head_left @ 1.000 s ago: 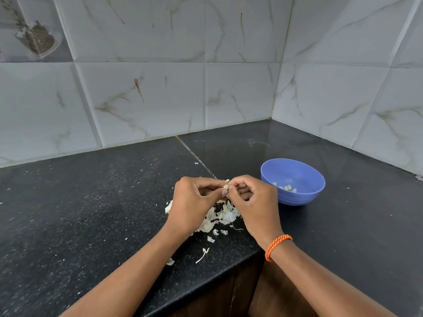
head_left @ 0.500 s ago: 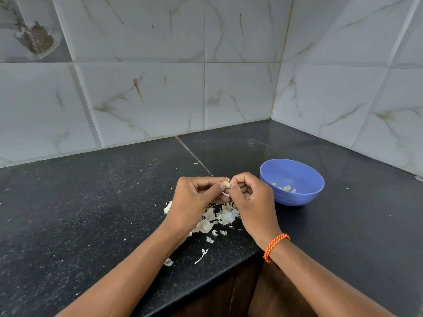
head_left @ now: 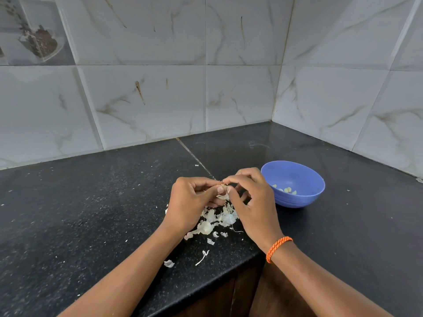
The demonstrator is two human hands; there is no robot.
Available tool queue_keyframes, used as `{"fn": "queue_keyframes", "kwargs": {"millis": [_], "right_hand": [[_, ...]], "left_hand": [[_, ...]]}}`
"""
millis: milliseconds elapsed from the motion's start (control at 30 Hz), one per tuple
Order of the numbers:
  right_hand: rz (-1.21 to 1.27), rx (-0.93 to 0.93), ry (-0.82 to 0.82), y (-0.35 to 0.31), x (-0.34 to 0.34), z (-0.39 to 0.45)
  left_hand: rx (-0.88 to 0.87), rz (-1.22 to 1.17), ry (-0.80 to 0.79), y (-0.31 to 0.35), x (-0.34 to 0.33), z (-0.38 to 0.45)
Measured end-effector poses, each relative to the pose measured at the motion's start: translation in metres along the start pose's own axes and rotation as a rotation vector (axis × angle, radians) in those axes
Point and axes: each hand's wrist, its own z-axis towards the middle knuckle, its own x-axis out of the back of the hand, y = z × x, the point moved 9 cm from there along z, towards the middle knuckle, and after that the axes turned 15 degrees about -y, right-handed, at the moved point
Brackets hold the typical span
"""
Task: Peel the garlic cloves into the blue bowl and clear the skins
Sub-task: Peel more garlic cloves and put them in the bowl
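Note:
My left hand [head_left: 191, 201] and my right hand [head_left: 253, 202] meet over the black counter, both pinching one small garlic clove [head_left: 223, 191] with a flap of skin hanging from it. Most of the clove is hidden by my fingers. A heap of pale garlic skins [head_left: 215, 221] lies on the counter right under my hands. The blue bowl [head_left: 297, 197] stands just right of my right hand with several peeled cloves [head_left: 286, 190] inside.
The black granite counter [head_left: 91, 213] fills an inside corner of grey marble wall tiles [head_left: 229, 92]. Its front edge runs close under my wrists. Stray skin scraps [head_left: 202, 257] lie near that edge. An orange band [head_left: 278, 248] is on my right wrist.
Both hands stay together over the skin heap. My right fingers have shifted on the clove and a flap of skin now hangs below it. The bowl has not moved.

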Motion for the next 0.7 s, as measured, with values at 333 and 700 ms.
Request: {"fn": "queue_keyframes", "kwargs": {"millis": [333, 700], "right_hand": [[0.09, 0.01, -0.042, 0.004, -0.003, 0.0], [-0.015, 0.018, 0.011, 0.004, -0.003, -0.001]], "left_hand": [[-0.053, 0.062, 0.04, 0.007, 0.003, -0.002], [-0.099, 0.339, 0.096, 0.016, 0.003, -0.005]]}}
